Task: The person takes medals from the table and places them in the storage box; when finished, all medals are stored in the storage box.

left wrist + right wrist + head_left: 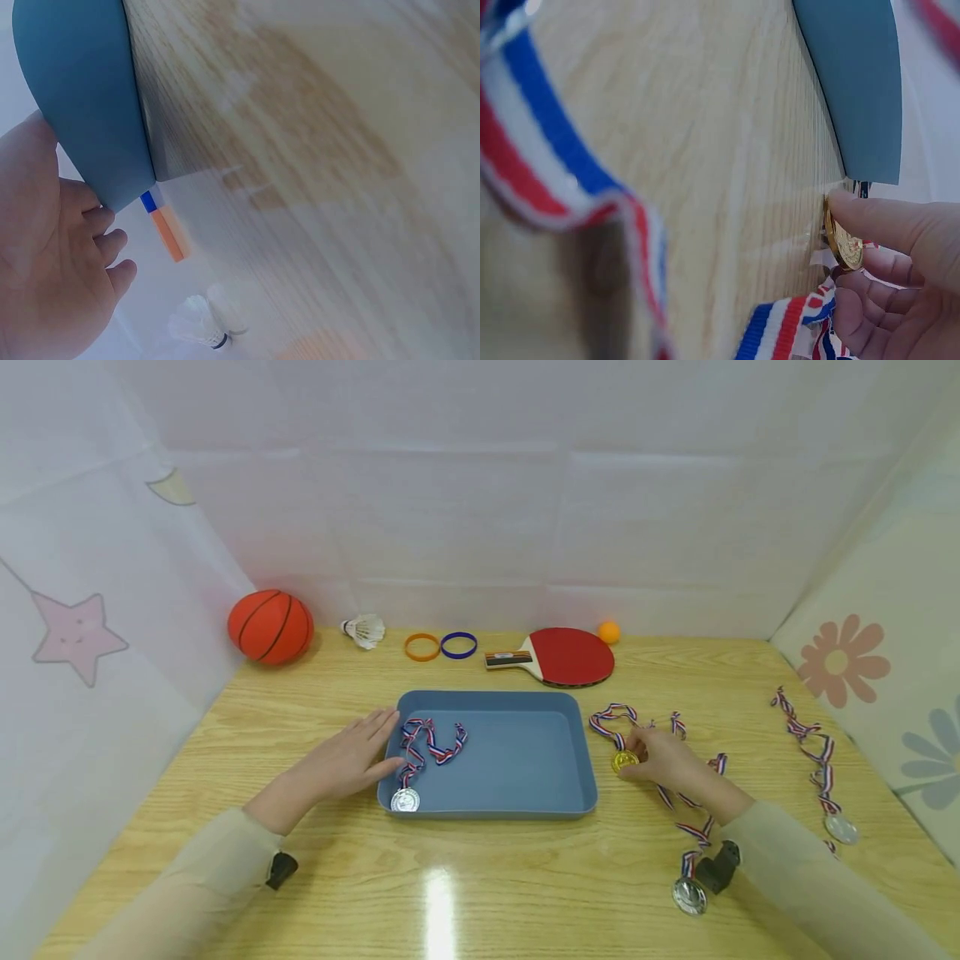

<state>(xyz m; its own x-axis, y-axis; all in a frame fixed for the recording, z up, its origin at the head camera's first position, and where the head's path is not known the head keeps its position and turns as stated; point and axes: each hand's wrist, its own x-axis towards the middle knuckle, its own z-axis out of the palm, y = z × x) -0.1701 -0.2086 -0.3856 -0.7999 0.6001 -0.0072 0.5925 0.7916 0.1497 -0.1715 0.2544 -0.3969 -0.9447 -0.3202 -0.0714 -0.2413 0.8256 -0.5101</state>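
On the head, looks forward and down over the pale wood-grain table (337,852), far enough off to take in both far corners and the white cloth backdrop (465,527) beyond. On the left wrist, sits low and close to the left hand (348,758), rolled sideways, facing the far edge along the left wall of the shallow blue-grey plastic tray (491,815); shares with the head view the thin orange wristband (422,659), thin blue wristband (459,657) and white feathered shuttlecock (365,631). On the right wrist, also low and close, rolled the opposite way, faces past the tray's right wall; shares with the head view the right hand (663,762) and round gold-coloured medal (624,762).
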